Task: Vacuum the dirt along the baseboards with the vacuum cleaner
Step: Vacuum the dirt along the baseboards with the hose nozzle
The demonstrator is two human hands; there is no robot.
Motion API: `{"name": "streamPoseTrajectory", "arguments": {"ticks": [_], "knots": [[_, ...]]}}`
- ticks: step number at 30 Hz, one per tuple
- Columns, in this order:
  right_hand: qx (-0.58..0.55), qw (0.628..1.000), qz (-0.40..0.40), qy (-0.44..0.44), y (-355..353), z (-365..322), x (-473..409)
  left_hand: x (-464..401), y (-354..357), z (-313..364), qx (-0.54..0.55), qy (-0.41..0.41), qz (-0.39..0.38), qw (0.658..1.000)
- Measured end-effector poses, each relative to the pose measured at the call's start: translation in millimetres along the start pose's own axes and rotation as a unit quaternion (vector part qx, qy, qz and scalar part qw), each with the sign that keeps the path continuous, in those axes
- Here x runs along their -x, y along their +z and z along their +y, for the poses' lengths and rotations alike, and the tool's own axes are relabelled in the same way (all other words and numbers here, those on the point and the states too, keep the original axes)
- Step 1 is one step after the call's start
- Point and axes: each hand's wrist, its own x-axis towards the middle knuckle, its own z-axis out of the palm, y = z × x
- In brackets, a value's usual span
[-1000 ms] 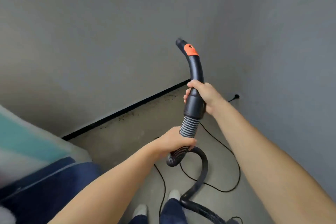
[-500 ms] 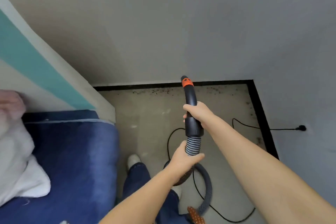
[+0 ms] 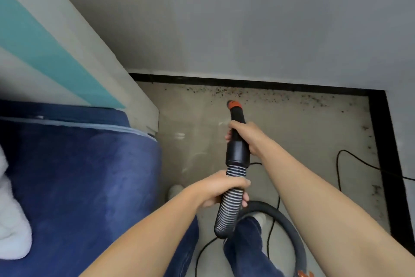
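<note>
Right hand (image 3: 246,136) grips the black vacuum handle (image 3: 237,142) at centre frame, orange-tipped end pointing to 12 o'clock at dirt specks (image 3: 226,92) along the black baseboard (image 3: 247,84). Left hand (image 3: 221,189) clenches the ribbed hose (image 3: 226,209) just below. Blue bedding (image 3: 78,186) at 9 o'clock; power cord (image 3: 350,160) at 3.

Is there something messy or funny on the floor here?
Yes. Dark crumbs of dirt lie scattered on the floor along the black baseboard, more down the right-hand side. The nozzle points toward them. A black cord also lies loose in loops on the floor.
</note>
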Motion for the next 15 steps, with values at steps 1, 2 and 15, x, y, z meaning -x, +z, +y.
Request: {"name": "streamPoseTrajectory", "arguments": {"ticks": [1,2,15], "knots": [[-0.033,0.999,0.003,0.011,-0.5,9.5,-15.9,-11.1,-9.9,-4.2,-0.011,-0.010,-0.010,1.000],[-0.059,0.998,0.004,0.023,-1.4,19.1,-30.1,-23.7,-20.3,-9.1,-0.030,-0.021,-0.018,0.999],[-0.058,0.995,-0.074,0.022,-2.8,111.2,-240.1,-220.4,-135.7,-82.4,0.027,0.014,0.026,0.999]]}}
